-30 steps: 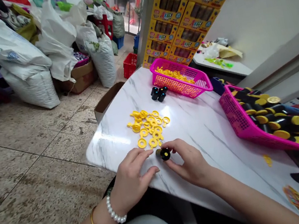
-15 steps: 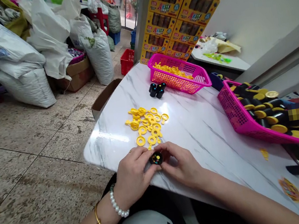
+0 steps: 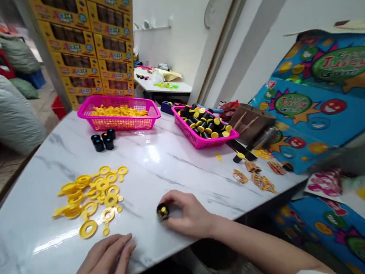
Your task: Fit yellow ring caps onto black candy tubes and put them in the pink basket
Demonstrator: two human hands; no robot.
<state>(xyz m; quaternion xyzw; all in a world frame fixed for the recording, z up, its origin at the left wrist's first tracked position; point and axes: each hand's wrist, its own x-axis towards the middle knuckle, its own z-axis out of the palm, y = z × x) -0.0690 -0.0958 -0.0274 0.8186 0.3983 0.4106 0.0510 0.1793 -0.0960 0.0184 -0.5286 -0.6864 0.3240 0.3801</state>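
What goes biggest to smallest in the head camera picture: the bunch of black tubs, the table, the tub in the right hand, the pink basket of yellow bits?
Table, largest
Pink basket of yellow bits
Bunch of black tubs
Tub in the right hand, smallest

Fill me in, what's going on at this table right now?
A person's right hand holds a small black tube at the table, with something yellowish showing at its end. The left hand is near the loose yellow ring pieces; whether it holds anything can't be seen. Beyond the ring pieces stands a cluster of black tubes, beside a pink basket of yellow pieces. A second pink basket, farther right, is heaped with yellow-capped black tubes.
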